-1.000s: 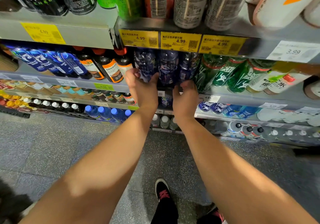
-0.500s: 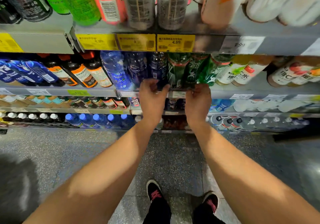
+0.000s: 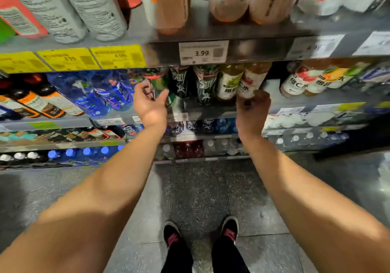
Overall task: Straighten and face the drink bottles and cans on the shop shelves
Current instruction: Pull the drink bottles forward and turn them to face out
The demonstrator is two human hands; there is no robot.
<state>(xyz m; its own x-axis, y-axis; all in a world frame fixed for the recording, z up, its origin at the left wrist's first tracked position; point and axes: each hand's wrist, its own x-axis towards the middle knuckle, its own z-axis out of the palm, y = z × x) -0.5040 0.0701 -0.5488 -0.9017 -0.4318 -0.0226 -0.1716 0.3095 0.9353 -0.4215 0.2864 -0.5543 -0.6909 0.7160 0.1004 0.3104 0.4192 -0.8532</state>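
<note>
On the middle shelf (image 3: 295, 103) stand blue bottles (image 3: 101, 95), dark green bottles (image 3: 203, 86) and white-labelled juice bottles (image 3: 229, 84). My left hand (image 3: 150, 103) is open, with thumb and fingers spread around the lower part of a green bottle (image 3: 161, 82) at the left end of the green row. My right hand (image 3: 252, 110) is under a white-labelled bottle with a red apple picture (image 3: 251, 78). Its fingers curl at that bottle's base, and the back of the hand hides the grip.
The shelf above carries tall cans (image 3: 99, 8) and peach-coloured bottles (image 3: 173, 4) over yellow and white price tags (image 3: 202, 52). Brown-labelled bottles (image 3: 42, 103) stand at the far left. Lower shelves hold more bottles (image 3: 190, 148). My shoes (image 3: 229, 230) are on the speckled floor below.
Both hands and my view have shifted right along the shelf, from the blue bottles to the green and white-labelled ones. My left hand has opened.
</note>
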